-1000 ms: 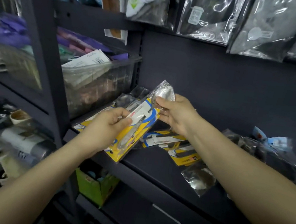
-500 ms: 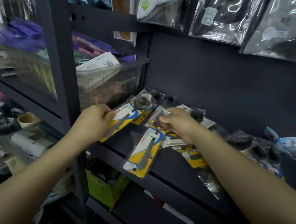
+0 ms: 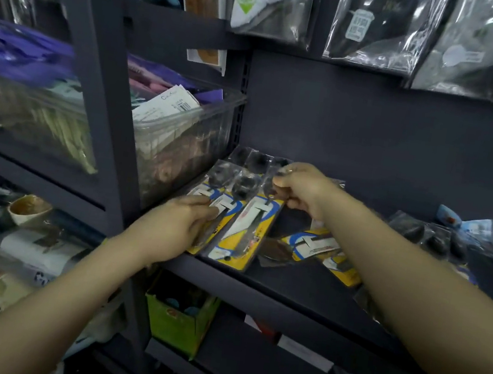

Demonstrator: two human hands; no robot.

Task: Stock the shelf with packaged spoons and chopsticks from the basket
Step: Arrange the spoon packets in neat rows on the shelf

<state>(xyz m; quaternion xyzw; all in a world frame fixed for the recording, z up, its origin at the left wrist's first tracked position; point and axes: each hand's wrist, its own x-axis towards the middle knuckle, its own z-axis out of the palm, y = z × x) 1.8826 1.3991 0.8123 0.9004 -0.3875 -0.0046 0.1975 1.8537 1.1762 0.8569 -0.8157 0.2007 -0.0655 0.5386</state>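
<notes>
Fingers of the right hand (image 3: 297, 188) were curled round the clear top end of a packaged spoon (image 3: 247, 228), pinching it where the spoon bowl showed dark through the plastic; the pack lay flat on the dark shelf (image 3: 302, 294), its yellow-and-blue card pointing toward the front edge. Fingers of the left hand (image 3: 173, 227) reached forward and lay on the neighbouring spoon pack (image 3: 219, 207), just to the left of the first and touching it along one side; whether they gripped that pack or only pressed on it could not be told, as the hand was blurred. Behind these two, more clear pack tops (image 3: 255, 159) overlapped against the shelf's back panel. To the right of the right forearm, another yellow-carded pack (image 3: 322, 249) lay at an angle on the shelf, and further right a heap of dark spoons in clear bags (image 3: 435, 240) rested near the back. Left of the upright post, a clear plastic bin (image 3: 182, 138) held paper-labelled packets. Above, glossy bagged goods (image 3: 375, 23) hung in a row. On the shelf below stood a green carton (image 3: 176, 323).
</notes>
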